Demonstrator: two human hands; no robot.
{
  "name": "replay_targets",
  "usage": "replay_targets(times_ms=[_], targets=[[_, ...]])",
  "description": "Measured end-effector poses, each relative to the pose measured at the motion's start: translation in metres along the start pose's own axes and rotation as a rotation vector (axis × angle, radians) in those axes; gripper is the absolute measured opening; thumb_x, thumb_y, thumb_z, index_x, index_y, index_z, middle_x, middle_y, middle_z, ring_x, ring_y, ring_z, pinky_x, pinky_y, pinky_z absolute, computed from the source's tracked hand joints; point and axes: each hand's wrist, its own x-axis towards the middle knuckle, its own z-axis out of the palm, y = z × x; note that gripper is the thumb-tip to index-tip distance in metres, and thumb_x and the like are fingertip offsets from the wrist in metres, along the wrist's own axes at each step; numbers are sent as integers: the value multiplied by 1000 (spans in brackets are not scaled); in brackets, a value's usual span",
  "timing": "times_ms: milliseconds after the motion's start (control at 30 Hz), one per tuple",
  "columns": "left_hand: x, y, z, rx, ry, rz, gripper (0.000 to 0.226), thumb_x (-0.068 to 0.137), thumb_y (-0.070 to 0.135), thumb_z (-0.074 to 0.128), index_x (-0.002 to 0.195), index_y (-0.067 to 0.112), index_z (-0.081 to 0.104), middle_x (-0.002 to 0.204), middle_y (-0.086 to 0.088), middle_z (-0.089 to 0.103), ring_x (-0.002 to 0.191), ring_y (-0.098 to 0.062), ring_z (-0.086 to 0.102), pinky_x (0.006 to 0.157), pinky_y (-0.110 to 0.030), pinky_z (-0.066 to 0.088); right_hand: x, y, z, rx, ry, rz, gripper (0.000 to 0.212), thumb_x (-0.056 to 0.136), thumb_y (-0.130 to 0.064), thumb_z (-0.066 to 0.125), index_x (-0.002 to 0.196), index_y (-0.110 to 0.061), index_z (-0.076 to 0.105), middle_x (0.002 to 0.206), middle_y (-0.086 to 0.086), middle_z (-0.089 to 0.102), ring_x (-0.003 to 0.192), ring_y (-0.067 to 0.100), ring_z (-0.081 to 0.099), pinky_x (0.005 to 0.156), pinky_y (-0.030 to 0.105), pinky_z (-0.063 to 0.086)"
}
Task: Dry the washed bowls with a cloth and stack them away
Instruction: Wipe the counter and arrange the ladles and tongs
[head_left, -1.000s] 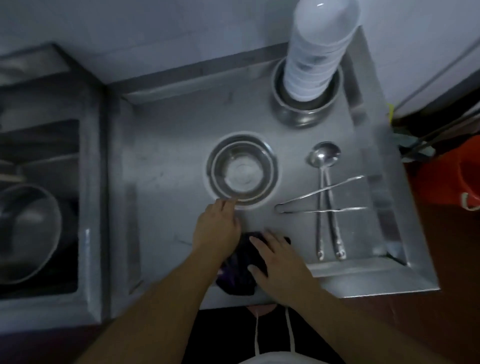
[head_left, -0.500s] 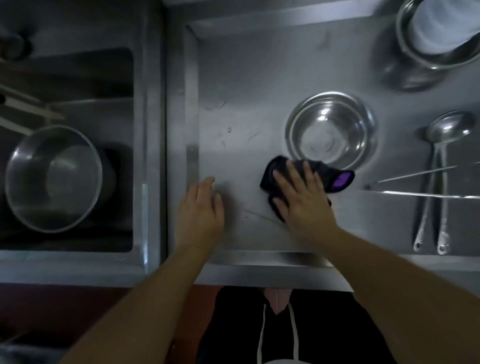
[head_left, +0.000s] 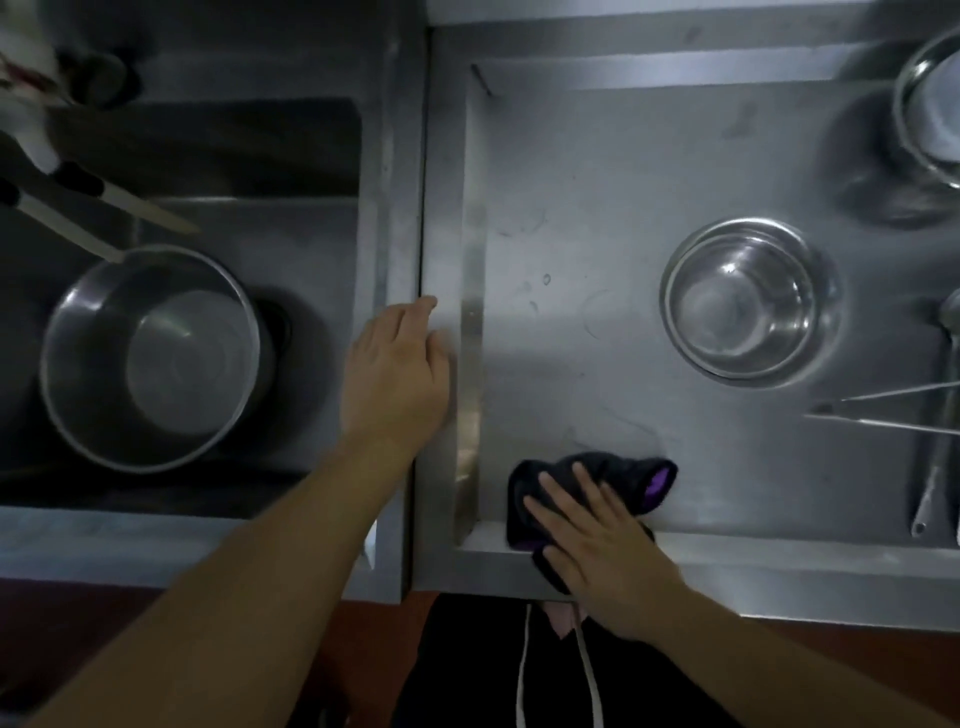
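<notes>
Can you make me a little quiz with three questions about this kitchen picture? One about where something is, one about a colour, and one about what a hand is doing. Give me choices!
1. Where is the big metal pot?
A. Down in the sink on the left
B. On the drying tray
C. On the floor

2. What colour shows inside the dark cloth?
A. Yellow
B. Purple
C. Green

3. What is the right hand doing?
A. Lifting the steel bowl
B. Hanging in the air
C. Pressing flat on the cloth

Answers:
1. A, the pot sits in the dark basin left of the tray.
2. B, a purple patch peeks out at the cloth's right end.
3. C, straight fingers lie on the cloth; the steel bowl stands apart.
</notes>
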Motion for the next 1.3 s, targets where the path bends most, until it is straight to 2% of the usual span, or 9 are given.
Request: replay_targets(times_ms=[267, 433, 600, 800, 1000, 1067, 1133, 1200, 1300], targets=[[-8, -14, 13, -17, -20, -34, 37, 106, 21, 53, 142, 11, 60, 137, -10, 64, 124, -31, 58, 105, -43, 44, 112, -3, -5, -27, 36, -198, 63, 110, -48, 39, 168, -34, 18, 176, -5, 13, 163, 31, 10, 130, 51, 13], [-11, -11, 17, -30, -20, -65, 37, 106, 22, 51, 141, 14, 59, 136, -6, 63, 124, -25, 57, 104, -34, 40, 230, 48, -66, 63, 141, 10, 59, 108, -40, 37, 165, -23, 34, 172, 6, 29, 158, 40, 24, 126, 57, 22], [-10, -6, 18, 35, -74, -63, 39, 107, 32, 46, 144, 19, 55, 139, -2, 60, 128, -22, 55, 109, -40, 44, 324, 98, -119, 51, 136, 155, 61, 111, -42, 26, 169, -24, 17, 177, 3, 13, 161, 39, 10, 130, 55, 12], [6, 10, 22, 74, -94, -44, 40, 106, 31, 47, 143, 19, 56, 138, -4, 59, 127, -27, 56, 108, -46, 46, 221, 48, -83, 44, 117, 52, 62, 106, -39, 43, 164, -21, 33, 172, 9, 28, 157, 46, 20, 122, 61, 23], [24, 40, 35, 49, -109, 7, 40, 107, 28, 46, 142, 15, 58, 138, -7, 60, 128, -28, 55, 106, -46, 46, 44, 32, 0, -48, -20, -297, 62, 105, -51, 45, 164, -38, 30, 175, -11, 18, 163, 27, 13, 128, 51, 16], [29, 48, 36, 41, -115, 12, 40, 106, 27, 47, 142, 15, 59, 138, -6, 61, 127, -28, 56, 104, -46, 47, 58, 60, -12, -62, -26, -341, 60, 105, -52, 44, 163, -39, 33, 174, -11, 21, 162, 26, 17, 130, 50, 12], [31, 54, 38, 45, -129, 3, 39, 107, 28, 49, 143, 17, 58, 141, -5, 60, 129, -27, 55, 105, -44, 44, 100, 92, -36, -55, 53, -290, 57, 104, -50, 45, 159, -36, 43, 170, -6, 34, 158, 33, 29, 127, 56, 20], [33, 58, 38, 50, -140, -7, 41, 107, 30, 48, 145, 18, 57, 143, -5, 59, 132, -26, 53, 108, -44, 43, 159, 130, -67, -34, 165, -141, 56, 101, -48, 48, 153, -29, 53, 164, 3, 45, 152, 41, 38, 119, 63, 30], [35, 62, 38, 57, -137, -7, 43, 107, 31, 47, 147, 18, 56, 143, -5, 59, 133, -26, 53, 110, -46, 45, 241, 189, -117, -21, 326, 154, 57, 103, -49, 45, 153, -23, 54, 164, 6, 46, 152, 43, 37, 121, 62, 26]])
